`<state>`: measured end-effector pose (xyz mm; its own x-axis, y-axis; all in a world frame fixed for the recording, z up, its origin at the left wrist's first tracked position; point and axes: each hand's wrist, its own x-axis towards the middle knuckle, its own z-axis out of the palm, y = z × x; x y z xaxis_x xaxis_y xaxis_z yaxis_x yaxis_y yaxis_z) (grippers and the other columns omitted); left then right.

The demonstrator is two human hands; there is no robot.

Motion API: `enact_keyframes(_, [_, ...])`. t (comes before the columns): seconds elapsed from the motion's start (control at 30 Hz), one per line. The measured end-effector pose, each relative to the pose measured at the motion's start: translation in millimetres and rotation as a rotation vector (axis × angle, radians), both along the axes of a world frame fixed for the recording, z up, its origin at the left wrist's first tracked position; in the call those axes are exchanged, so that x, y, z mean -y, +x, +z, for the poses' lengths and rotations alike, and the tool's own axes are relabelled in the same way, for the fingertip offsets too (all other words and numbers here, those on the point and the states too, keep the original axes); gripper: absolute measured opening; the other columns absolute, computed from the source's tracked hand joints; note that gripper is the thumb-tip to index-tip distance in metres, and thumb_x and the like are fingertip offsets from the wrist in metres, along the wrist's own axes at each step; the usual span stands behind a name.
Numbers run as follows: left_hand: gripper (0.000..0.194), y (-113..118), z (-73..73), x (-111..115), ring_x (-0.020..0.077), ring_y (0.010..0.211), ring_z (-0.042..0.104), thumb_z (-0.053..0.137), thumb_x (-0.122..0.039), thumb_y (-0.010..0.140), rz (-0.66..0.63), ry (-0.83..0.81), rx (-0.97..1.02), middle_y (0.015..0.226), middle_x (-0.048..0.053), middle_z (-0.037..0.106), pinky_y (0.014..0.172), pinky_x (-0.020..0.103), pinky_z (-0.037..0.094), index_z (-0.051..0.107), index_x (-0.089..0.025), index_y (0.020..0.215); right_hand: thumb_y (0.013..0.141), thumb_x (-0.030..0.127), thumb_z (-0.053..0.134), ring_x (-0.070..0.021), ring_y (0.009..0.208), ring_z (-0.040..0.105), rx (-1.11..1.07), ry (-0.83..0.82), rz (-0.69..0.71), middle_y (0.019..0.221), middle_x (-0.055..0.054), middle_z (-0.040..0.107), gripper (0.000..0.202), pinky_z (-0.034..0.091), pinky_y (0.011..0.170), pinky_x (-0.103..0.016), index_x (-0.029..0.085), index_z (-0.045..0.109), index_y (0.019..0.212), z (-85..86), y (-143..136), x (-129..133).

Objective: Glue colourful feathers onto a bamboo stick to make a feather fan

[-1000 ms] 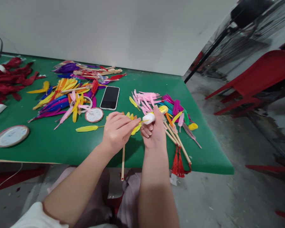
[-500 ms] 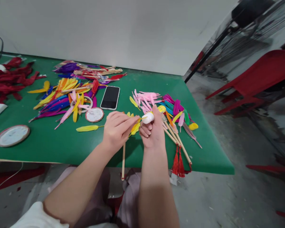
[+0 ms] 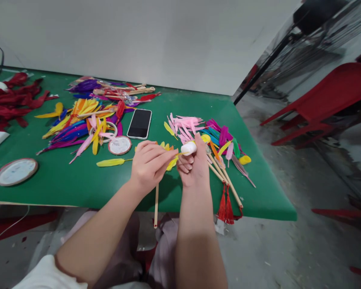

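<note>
My left hand (image 3: 149, 162) is closed in a pinch, its fingertips meeting a thin yellow stem (image 3: 182, 153) that looks like a feather quill. That stem reaches across to the white end of a small bottle (image 3: 189, 148), around which my right hand (image 3: 195, 166) is closed. A yellow part shows beyond the right thumb. Under and behind my left hand lie yellow feathers (image 3: 172, 163), partly hidden. From beneath them a wooden stick (image 3: 156, 204) sticks out past the table's front edge. A single yellow feather (image 3: 110, 162) rests left of my left hand.
A phone (image 3: 140, 124) and a round white disc (image 3: 119, 145) lie behind my left hand. Coloured feathers (image 3: 69, 128) pile up at left, pink feathers (image 3: 185, 125) at right. Sticks with red tassels (image 3: 226, 204) overhang the green table (image 3: 267, 200). A red chair (image 3: 325, 96) stands beyond.
The white end of the bottle has turned and shifted slightly right. My left fingertips have moved a little to the right, with the thin stem still between the hands.
</note>
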<state>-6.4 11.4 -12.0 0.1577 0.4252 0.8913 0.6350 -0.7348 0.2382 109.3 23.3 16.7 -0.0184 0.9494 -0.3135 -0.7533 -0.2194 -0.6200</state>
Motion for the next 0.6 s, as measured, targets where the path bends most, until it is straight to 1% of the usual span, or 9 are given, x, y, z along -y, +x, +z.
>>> enact_keyframes(0.1, [0.016,0.2,0.0,-0.6,0.0099,0.068,0.056,0.058,-0.011,0.074,0.02,-0.008,0.034,0.07,0.001,0.064,0.074,0.029,0.044,0.062,-0.017,0.088,0.069,0.05,0.059,0.0002,0.021,0.02,-0.005,0.01,0.003,0.026,0.011,0.03,0.044,0.012,0.02,-0.011,0.017,0.038,0.047,-0.3,-0.8,0.0])
enact_keyframes(0.3, [0.014,1.0,-1.2,-1.6,0.0103,0.068,0.056,0.056,-0.012,0.076,-0.013,-0.051,-0.029,0.07,0.001,0.064,0.073,0.029,0.043,0.063,-0.017,0.088,0.069,0.051,0.058,0.0001,0.02,0.02,0.002,0.029,-0.002,0.026,0.012,0.029,0.045,0.013,0.02,-0.011,0.018,0.038,0.046,0.2,-2.1,0.3])
enact_keyframes(0.37, [0.014,1.0,-1.3,-1.5,0.0103,0.068,0.056,0.056,-0.012,0.077,-0.02,-0.044,-0.056,0.07,0.001,0.064,0.073,0.03,0.043,0.063,-0.017,0.088,0.069,0.05,0.058,0.0001,0.02,0.021,-0.003,0.025,-0.012,0.026,0.012,0.03,0.044,0.013,0.02,-0.011,0.017,0.039,0.046,0.8,-1.7,0.2])
enact_keyframes(0.5, [0.016,1.1,-1.1,-1.4,0.0099,0.069,0.057,0.056,-0.012,0.077,-0.025,-0.015,-0.099,0.07,0.0,0.064,0.075,0.03,0.042,0.062,-0.019,0.089,0.069,0.05,0.059,0.0001,0.02,0.021,0.008,-0.037,-0.037,0.026,0.011,0.031,0.043,0.013,0.02,-0.011,0.018,0.04,0.047,1.1,-1.0,-0.4])
enact_keyframes(0.6, [0.016,1.0,-0.4,-0.5,0.0102,0.069,0.057,0.057,-0.012,0.075,-0.015,-0.015,-0.068,0.07,0.0,0.064,0.075,0.03,0.043,0.063,-0.018,0.089,0.067,0.049,0.06,0.0002,0.02,0.021,0.004,-0.023,-0.031,0.026,0.012,0.031,0.042,0.013,0.02,-0.011,0.017,0.041,0.048,0.2,-1.0,-0.9])
